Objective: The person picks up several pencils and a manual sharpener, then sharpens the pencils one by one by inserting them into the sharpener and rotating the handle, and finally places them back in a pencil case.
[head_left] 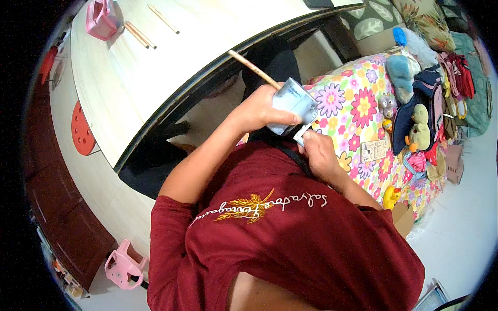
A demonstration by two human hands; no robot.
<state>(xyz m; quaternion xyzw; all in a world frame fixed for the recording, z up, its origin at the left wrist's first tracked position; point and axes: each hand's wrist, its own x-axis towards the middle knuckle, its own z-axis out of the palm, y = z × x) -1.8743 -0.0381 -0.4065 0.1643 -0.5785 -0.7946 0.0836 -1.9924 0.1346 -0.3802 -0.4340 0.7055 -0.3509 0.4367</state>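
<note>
Above my lap, my left hand [258,110] is wrapped round a pale blue and white crank pencil sharpener [298,97]. A wooden pencil [251,67] sticks out of one end of the sharpener and slants up toward the table. My right hand [319,153] pinches the small white crank handle [301,135] on the opposite end. The pencil's tip is hidden inside the sharpener. On the white table [192,49], a pair of pencils [139,36] lies side by side, with a single pencil [163,19] farther right. Left of them stands a pink pencil case [101,20].
The table's dark edge [171,109] runs just beyond my left arm. To the right, a floral bedspread [332,98] bears several soft toys, a dark bag [404,122] and clothes. A red stool [83,129] and a pink chair [124,264] are at the left.
</note>
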